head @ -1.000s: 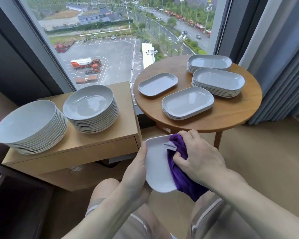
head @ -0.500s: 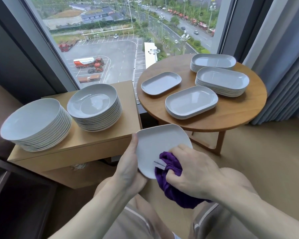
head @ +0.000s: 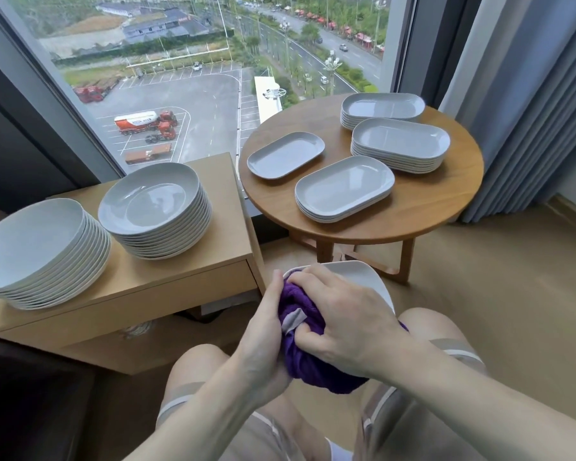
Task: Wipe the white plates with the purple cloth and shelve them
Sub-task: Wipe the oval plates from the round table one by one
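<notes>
The left hand (head: 266, 331) is gripping the near-left rim of a white plate (head: 363, 277) held over the person's knees, thumb lying along its edge. The right hand (head: 343, 314) is bunching the purple cloth (head: 308, 357) against the plate's face, fingers curled into the fabric — only the plate's far and right edges are showing. Bare floor (head: 496, 277) is lying open to the right, between the knees and the round table (head: 379, 227) bearing oblong plate stacks — the wooden cabinet (head: 180, 277) is standing close on the left.

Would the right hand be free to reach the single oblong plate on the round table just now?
Probably not yet: the right hand is gripping the purple cloth against the held plate. Nothing blocks the way to the oblong plate.
</notes>
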A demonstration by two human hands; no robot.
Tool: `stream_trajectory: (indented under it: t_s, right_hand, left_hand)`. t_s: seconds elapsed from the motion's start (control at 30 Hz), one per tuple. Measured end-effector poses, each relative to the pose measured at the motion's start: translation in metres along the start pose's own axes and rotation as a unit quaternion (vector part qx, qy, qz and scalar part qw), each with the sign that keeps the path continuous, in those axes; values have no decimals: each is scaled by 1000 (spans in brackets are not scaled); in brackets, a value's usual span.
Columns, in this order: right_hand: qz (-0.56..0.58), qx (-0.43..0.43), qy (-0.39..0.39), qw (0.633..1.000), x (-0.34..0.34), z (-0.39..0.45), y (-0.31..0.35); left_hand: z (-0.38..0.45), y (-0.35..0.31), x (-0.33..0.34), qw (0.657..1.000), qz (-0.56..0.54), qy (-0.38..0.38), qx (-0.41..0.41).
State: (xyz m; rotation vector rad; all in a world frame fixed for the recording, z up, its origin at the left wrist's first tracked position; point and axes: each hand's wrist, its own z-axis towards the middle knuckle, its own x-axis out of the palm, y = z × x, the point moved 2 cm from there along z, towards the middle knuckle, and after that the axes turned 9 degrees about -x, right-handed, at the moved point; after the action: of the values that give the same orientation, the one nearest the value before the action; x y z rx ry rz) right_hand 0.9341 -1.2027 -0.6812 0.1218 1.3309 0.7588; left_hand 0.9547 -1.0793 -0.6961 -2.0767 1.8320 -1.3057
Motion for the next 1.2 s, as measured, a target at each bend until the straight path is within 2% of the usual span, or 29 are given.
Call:
stream_trajectory:
  t_s: [0.23,0.4,0.53,0.7,0.83,0.93,1.1,1.2]
  right_hand:
    - [-83,69,-2,994,-2,3,-22]
    - [-60,157,9,986,-15,6,-50]
    - [-57,136,35,988,-8,4,-43]
    - [-38,57,85,994,3,-1,-12]
    - [-3,20,72,997,6,-6,4]
    - [12,13,59,998,5,-7,2]
    - [19,35,0,999,1,-3,-6]
    - [14,64,-10,998,0,0,-16]
  left_hand:
    - [-4,-11,-11,999,29,-19,30]
    - [-15,-29,-19,997,43,-20,60]
    - [-17,-37,-27,997,24,-18,76]
    - [-13,-35,-28,999,-11,-1,46]
    - [-11,-19,-22,998,-36,43,-11]
    - [-11,-13,-15,998,-24,42,-38]
    - [-5,-7,-13,999,6,36,-28]
    - [-6,-5,-12,999,8,31,-22]
